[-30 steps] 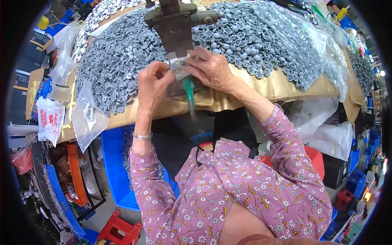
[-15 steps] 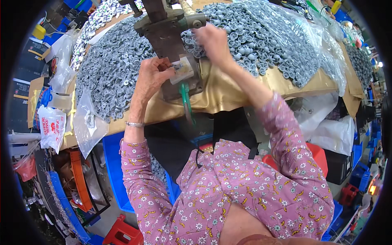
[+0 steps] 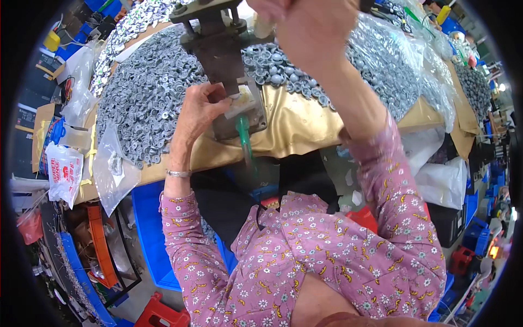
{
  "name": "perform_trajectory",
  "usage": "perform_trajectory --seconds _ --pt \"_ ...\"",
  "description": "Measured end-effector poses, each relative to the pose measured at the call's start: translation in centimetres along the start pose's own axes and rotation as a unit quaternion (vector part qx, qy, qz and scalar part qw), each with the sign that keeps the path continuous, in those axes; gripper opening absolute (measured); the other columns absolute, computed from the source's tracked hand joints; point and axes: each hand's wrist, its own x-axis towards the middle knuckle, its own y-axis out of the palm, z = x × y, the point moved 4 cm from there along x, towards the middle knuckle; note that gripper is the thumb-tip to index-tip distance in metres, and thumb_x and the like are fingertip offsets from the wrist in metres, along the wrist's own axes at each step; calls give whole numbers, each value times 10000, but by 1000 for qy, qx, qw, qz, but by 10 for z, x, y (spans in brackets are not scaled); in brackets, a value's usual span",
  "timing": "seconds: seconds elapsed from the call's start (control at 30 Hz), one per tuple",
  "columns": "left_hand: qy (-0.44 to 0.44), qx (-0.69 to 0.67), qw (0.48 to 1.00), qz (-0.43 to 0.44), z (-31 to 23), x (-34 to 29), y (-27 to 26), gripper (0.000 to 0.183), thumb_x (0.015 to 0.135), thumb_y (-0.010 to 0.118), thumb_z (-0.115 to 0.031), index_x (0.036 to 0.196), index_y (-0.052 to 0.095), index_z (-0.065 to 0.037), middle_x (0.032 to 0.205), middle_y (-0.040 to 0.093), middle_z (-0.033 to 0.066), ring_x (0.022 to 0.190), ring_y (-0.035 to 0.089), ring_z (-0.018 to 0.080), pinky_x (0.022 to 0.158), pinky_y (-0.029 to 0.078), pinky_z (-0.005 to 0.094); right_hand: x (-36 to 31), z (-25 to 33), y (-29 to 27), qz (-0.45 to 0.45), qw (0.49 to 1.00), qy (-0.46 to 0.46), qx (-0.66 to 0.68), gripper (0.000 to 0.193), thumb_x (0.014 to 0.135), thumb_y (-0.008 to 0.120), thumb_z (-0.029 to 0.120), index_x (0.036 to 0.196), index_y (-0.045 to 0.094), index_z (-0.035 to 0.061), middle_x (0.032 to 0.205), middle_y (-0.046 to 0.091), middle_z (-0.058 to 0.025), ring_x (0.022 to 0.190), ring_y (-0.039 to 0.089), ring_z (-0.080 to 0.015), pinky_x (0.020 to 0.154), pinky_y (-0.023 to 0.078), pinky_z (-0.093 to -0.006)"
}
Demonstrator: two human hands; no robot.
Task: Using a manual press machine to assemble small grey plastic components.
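My left hand (image 3: 202, 109) reaches to the pale block (image 3: 239, 102) on the base of a dark metal hand press (image 3: 220, 57). Its thumb and fingers are pinched together at the block's left edge; whatever small piece lies between them is hidden. High up and close to the camera, my right hand (image 3: 316, 41) is curled at the press lever (image 3: 262, 27), a pale wrapped bar beside the press head. Its fingertips are blurred and partly cut off by the top edge. A green tube-like piece (image 3: 243, 128) hangs from the front of the press base.
Heaps of small grey cup-shaped parts (image 3: 147, 90) lie left and right of the press on a gold-covered table (image 3: 289, 131). Clear plastic sheeting (image 3: 403, 49) covers part of the right heap. A clear bag (image 3: 114, 169) hangs over the front edge. Below stands a blue bin (image 3: 150, 229).
My right hand has risen from beside the press, up toward the camera. The press head shows more of its upper posts. My left hand stays at the block, its fingers still pinched.
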Motion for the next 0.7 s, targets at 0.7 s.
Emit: perform_trajectory --seconds 0.7 --pt "-270 145 946 -109 57 -225 -79 230 820 825 -152 803 692 34 580 564 33 549 509 75 507 388 272 -178 -130 -119 228 758 6 -611 176 829 733 147 1001 704 126 947 623 -68 953 592 -269 828 411 -414"
